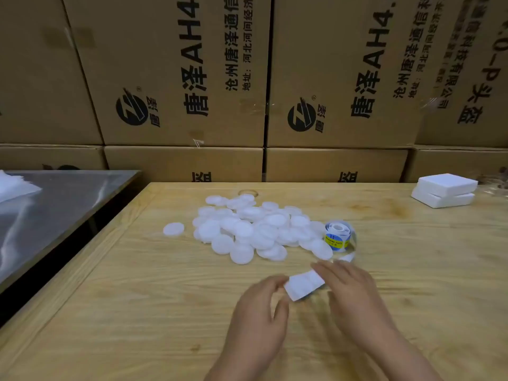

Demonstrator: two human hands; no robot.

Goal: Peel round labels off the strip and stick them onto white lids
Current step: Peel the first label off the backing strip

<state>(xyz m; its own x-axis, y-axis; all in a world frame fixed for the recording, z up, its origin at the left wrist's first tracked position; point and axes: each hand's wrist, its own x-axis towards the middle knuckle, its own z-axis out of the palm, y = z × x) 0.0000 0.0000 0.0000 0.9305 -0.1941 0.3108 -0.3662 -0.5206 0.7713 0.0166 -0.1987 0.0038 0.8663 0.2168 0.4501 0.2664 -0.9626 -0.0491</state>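
Cardboard cartons (178,78) stacked behind the wooden table (137,312) read "唐泽AH4" and "沧州唐泽通信". The blue-and-yellow print on the label roll (336,235) was too small to read. My left hand (261,306) pinched the free end of the strip (303,284), just in front of the white lids (247,229) heaped mid-table. My right hand (349,287) lay over its other part, too blurred to tell whether it gripped. I judged the strip thin, floppy and nearly weightless, best held by its edges, and the lids light, stiff and likely to skid.
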